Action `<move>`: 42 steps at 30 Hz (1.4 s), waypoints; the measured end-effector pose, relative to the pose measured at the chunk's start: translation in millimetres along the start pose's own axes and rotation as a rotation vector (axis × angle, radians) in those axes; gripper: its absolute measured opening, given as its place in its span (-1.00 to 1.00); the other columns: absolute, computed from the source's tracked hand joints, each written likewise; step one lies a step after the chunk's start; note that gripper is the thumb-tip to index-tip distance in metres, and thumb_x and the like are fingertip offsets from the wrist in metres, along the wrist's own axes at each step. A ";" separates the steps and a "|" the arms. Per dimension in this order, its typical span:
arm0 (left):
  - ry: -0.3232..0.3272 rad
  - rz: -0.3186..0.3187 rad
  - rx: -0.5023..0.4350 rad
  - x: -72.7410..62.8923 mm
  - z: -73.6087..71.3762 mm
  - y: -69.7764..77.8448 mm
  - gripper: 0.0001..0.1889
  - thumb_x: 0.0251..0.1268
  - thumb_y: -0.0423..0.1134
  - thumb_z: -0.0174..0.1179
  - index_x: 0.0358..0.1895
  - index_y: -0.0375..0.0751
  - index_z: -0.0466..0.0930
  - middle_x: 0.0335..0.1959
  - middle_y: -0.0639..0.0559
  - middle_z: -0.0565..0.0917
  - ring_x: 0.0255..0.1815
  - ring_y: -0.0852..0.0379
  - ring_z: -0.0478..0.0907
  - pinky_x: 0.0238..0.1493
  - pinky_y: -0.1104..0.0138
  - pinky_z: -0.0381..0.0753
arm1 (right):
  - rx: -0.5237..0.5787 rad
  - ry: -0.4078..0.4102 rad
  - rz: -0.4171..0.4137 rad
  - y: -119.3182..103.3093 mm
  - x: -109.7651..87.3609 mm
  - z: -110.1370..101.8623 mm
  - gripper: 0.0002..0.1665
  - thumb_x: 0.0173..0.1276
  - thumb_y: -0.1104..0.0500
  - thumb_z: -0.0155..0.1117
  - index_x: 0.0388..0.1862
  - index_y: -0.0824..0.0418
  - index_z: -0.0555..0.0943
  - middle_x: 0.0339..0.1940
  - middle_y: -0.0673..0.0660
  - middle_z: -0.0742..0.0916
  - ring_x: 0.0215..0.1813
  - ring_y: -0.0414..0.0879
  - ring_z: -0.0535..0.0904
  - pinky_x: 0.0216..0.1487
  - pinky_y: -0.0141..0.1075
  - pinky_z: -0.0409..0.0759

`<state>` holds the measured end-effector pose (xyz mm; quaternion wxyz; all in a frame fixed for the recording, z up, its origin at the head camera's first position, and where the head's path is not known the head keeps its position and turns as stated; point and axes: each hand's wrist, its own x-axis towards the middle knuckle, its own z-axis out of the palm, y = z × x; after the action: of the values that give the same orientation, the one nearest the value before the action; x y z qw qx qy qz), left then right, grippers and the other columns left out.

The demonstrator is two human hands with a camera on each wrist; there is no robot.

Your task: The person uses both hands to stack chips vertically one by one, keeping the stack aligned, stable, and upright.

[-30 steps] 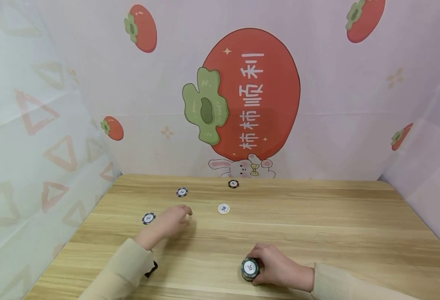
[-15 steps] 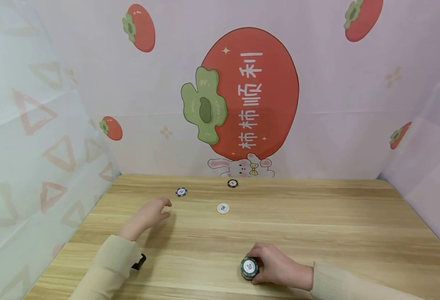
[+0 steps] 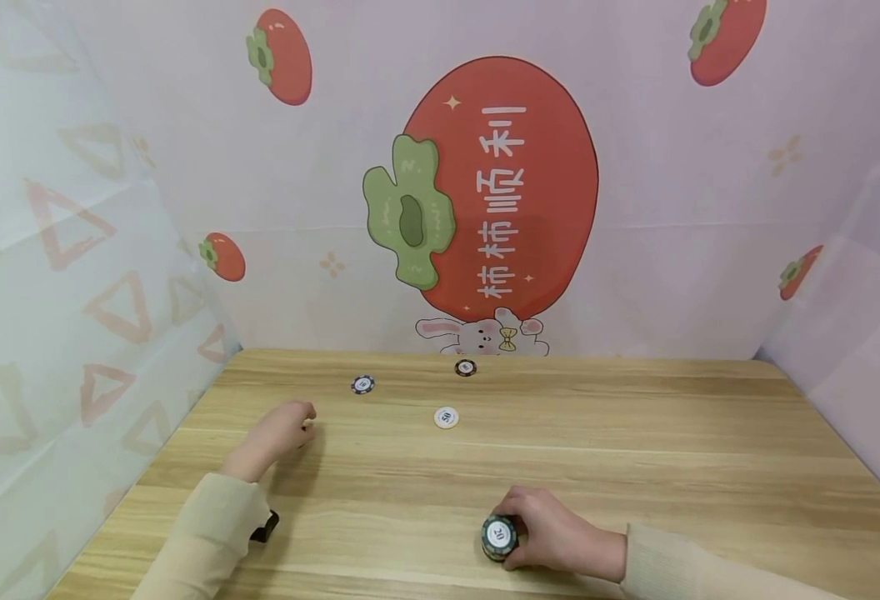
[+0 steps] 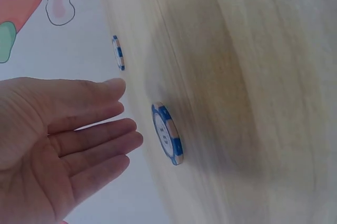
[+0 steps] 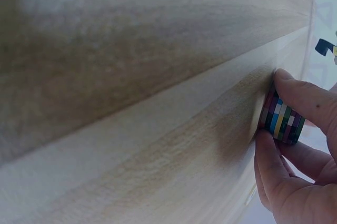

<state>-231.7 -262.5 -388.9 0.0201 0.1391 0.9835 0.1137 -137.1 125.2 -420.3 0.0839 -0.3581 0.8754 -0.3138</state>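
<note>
My right hand grips a short stack of poker chips between thumb and fingers on the table. A green-rimmed chip marked 20 tops it, and the right wrist view shows the mixed coloured edges of the stack. At the left, my left hand hovers with fingers extended and nothing held. In the left wrist view its fingertips are close beside a blue-and-white poker chip lying flat; the head view mostly hides that chip behind the hand.
Farther back on the wooden table lie a second blue-rimmed chip, a white chip marked 50 and a black-rimmed chip. A printed cloth backdrop stands along the table's back edge.
My left hand has moved leftward across the table to the nearer blue chip, covering it in the head view. The right hand and its stack have stayed put.
</note>
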 end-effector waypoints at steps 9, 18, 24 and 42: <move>-0.007 -0.049 0.006 -5.8 0.3 -6.3 -0.85 0.06 -0.49 0.12 -0.58 -0.28 0.40 -0.61 0.00 0.41 -0.55 0.09 0.28 -0.48 0.26 0.31 | -0.008 0.008 -0.012 -1.0 -0.8 -0.4 -0.55 -0.28 0.18 0.57 -0.31 0.14 0.63 -0.38 -0.18 0.56 -0.31 -0.40 0.42 -0.29 -0.48 0.45; 0.011 -0.061 0.027 -7.1 3.9 -10.1 -0.85 -0.01 -0.52 0.08 -0.61 -0.25 0.38 -0.63 0.02 0.39 -0.56 0.09 0.26 -0.48 0.25 0.31 | 0.007 -0.003 0.013 -2.0 -0.3 -1.1 -0.55 -0.27 0.18 0.57 -0.30 0.15 0.63 -0.37 -0.18 0.55 -0.31 -0.40 0.41 -0.30 -0.48 0.45; 0.023 -0.056 0.012 -6.6 3.4 -10.9 -0.90 -0.07 -0.53 0.09 -0.56 -0.29 0.43 -0.59 -0.01 0.42 -0.52 0.07 0.29 -0.44 0.22 0.33 | 0.011 -0.003 0.019 -1.9 -0.2 -1.7 -0.55 -0.28 0.18 0.57 -0.30 0.15 0.63 -0.37 -0.18 0.55 -0.31 -0.40 0.41 -0.29 -0.48 0.45; 0.041 -0.048 -0.016 -6.1 3.9 -8.5 -0.83 -0.09 -0.54 0.25 -0.48 -0.31 0.43 -0.50 -0.04 0.42 -0.46 0.06 0.35 -0.40 0.21 0.41 | -0.004 0.012 0.021 -3.8 -1.1 5.8 -0.55 -0.26 0.18 0.57 -0.29 0.14 0.63 -0.37 -0.19 0.54 -0.31 -0.40 0.41 -0.29 -0.48 0.45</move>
<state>-227.8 -271.3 -394.5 0.0037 0.1130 0.9858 0.1240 -131.9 121.1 -422.6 0.0812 -0.3470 0.8803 -0.3132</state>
